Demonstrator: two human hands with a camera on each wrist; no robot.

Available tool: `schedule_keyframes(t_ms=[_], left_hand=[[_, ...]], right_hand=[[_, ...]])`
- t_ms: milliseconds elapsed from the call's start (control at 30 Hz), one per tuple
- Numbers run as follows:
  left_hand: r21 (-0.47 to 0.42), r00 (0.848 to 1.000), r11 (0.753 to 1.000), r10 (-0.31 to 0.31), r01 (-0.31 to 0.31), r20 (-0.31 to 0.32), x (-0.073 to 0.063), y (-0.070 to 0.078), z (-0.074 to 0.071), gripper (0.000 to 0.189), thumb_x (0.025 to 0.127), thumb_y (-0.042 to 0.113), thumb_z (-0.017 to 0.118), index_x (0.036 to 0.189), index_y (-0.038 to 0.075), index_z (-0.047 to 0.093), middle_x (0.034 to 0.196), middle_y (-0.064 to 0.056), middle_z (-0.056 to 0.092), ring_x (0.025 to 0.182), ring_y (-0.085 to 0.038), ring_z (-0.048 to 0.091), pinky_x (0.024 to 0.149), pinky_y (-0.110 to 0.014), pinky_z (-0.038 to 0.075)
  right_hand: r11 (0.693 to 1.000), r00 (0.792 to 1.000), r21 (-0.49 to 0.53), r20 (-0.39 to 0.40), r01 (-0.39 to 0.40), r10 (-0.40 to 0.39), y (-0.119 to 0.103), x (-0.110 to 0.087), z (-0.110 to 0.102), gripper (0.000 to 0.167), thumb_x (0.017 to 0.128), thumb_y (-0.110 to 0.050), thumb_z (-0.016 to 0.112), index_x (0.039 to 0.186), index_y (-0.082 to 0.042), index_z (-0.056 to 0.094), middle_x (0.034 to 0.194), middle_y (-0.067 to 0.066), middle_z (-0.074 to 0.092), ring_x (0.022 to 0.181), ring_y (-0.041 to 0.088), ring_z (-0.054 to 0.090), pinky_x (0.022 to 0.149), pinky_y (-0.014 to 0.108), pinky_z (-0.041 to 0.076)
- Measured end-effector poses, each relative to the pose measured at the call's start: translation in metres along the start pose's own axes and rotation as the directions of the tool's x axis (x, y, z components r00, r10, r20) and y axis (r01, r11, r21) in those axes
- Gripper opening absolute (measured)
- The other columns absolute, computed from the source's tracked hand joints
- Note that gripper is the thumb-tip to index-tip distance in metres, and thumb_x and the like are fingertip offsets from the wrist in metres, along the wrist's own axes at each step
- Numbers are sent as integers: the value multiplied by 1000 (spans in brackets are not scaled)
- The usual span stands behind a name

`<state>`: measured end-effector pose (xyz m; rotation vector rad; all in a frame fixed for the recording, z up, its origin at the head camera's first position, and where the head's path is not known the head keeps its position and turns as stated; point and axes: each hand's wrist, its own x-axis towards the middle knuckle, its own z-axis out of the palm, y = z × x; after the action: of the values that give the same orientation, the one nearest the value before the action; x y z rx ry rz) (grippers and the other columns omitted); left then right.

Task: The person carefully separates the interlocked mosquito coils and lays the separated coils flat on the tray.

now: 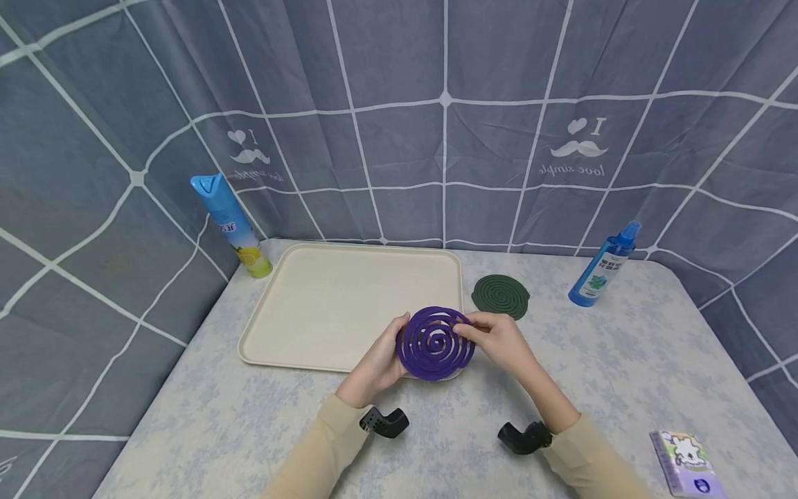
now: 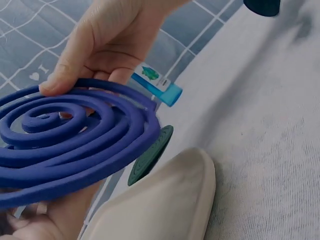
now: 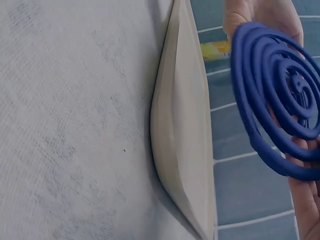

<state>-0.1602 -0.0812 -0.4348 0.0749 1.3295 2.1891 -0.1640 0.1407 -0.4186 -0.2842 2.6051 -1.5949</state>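
A purple mosquito coil [image 1: 430,367], seemingly layered, is held up over the front right corner of a cream tray [image 1: 349,305]. My left hand [image 1: 379,360] grips its left side, thumb along the edge. On the other side, my right hand [image 1: 499,339] pinches the coil between thumb and fingers. In the left wrist view, the right thumb presses on the top face of the coil [image 2: 75,165], while the left hand lies below it. A dark green mosquito coil [image 1: 501,296] lies flat on the table, right of the tray and just beyond my right hand.
A tall blue and yellow spray can [image 1: 231,225] stands behind the tray's left end. At the back right is a blue spray bottle [image 1: 601,270]. A lilac box with a cartoon picture [image 1: 688,464] lies near the front right. A grey checked curtain [image 1: 405,152] hangs behind the table.
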Motion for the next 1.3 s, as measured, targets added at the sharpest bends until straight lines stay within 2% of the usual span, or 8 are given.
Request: schedule_keyframes(t_ms=[233,467,767,900,967,1100,1200,1300], left_hand=[[-45,999,998,32,-32,7,0,-3,-1,43,107,37,19,99,20,57,85,10,68,77,-2,66,71,-23,58],[-67,998,997,52,-49,37,0,-6,0,43,107,37,17,114,18,55,97,7,70,89,-6,68,79,-27,58],[-213,991,970,95,-113,-91,1,-9,0,41,108,35,17,113,20,55,100,7,69,94,-6,67,85,-25,56],[-253,983,956,120,-152,-137,2,-10,0,41,108,35,16,105,20,55,97,7,67,91,-6,66,83,-25,56],[-256,977,951,135,-175,-167,2,-10,0,41,108,34,16,106,19,54,98,7,67,92,-6,65,84,-24,56],[-265,955,938,157,-224,-250,2,-11,0,42,107,35,15,113,16,52,102,5,66,96,-7,65,87,-26,56],[-268,939,930,167,-251,-299,3,-11,-1,45,107,36,13,117,15,52,102,4,67,98,-9,66,90,-28,56],[-260,928,928,174,-266,-329,3,-11,-4,49,107,39,11,118,15,52,102,4,67,99,-9,66,92,-29,55]], right_hand=[[983,996,159,21,-90,87,4,3,0,30,91,-22,71,108,3,73,92,11,76,80,7,70,76,27,60],[982,991,140,43,-128,123,4,7,-2,33,93,-23,69,113,3,72,94,10,76,77,5,70,72,25,60],[945,974,246,-14,-216,226,8,9,6,35,93,-23,70,114,4,70,89,-2,74,75,1,66,71,21,58],[904,960,348,-38,-248,279,10,10,12,35,93,-21,69,115,6,68,83,-8,71,73,1,66,67,19,57],[872,953,417,-41,-257,300,11,10,16,31,94,-20,68,113,5,68,80,-10,70,72,2,66,65,18,57],[783,941,563,-30,-263,337,12,11,24,13,96,-16,66,99,-4,70,77,-9,69,71,4,67,63,19,57],[722,936,642,-19,-259,353,11,12,31,10,97,-14,63,91,-8,67,78,-6,68,72,6,67,65,20,58],[707,933,660,-23,-256,360,10,13,35,11,98,-13,61,96,-3,65,80,-4,67,73,6,66,66,20,58]])
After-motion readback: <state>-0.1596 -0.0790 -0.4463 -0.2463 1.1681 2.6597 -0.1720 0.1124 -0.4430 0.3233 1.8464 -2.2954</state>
